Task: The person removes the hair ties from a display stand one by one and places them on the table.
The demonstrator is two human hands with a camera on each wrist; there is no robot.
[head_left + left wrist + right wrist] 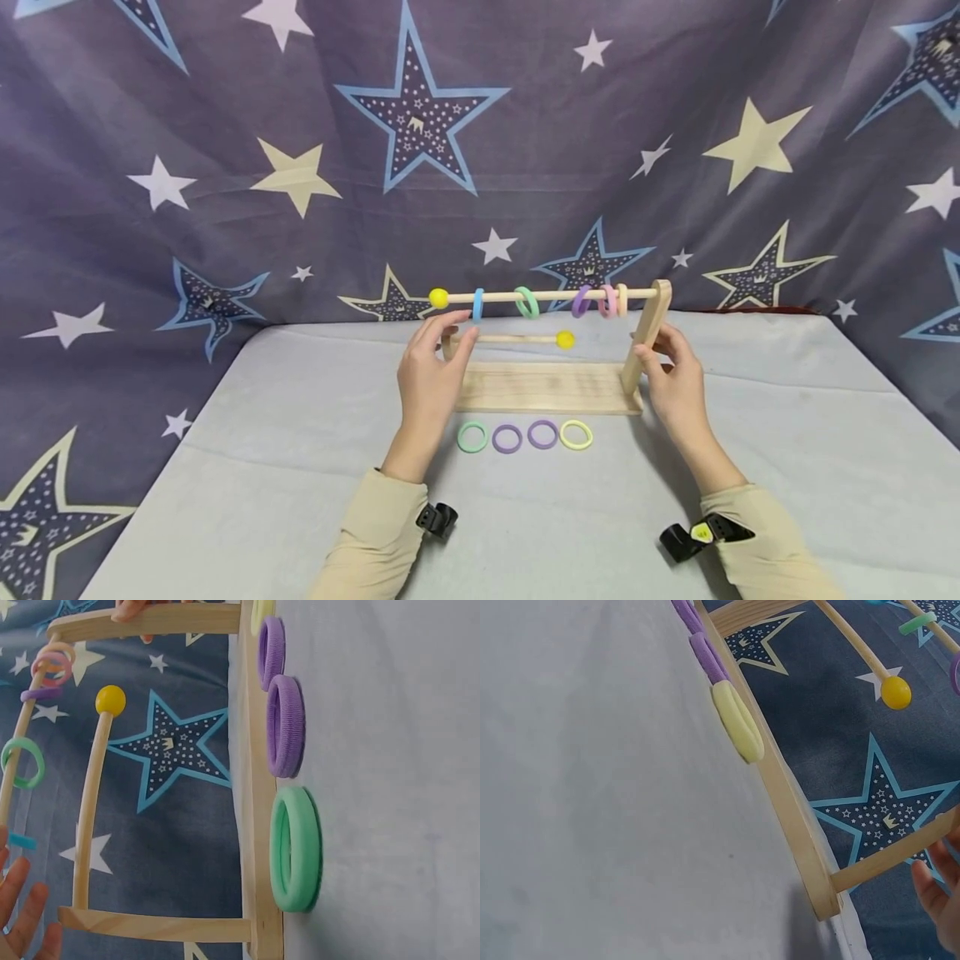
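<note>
A wooden rack has an upper rod (555,296) and a shorter lower rod (517,339), each with a yellow ball at its free end. My left hand (432,375) pinches a blue hair tie (477,306) on the upper rod, near the ball. My right hand (675,379) grips the right upright post (647,337), thumb in front. Farther along the upper rod hang a green hair tie (527,302), a purple one (581,302), a pink one (607,302) and a peach one (622,300). The lower rod carries no hair tie.
In front of the rack's base (547,392), several hair ties lie in a row: green (472,423), two purple (286,727), and yellow (739,724). A grey cloth (555,517) covers the table. A dark curtain (480,225) with stars hangs behind.
</note>
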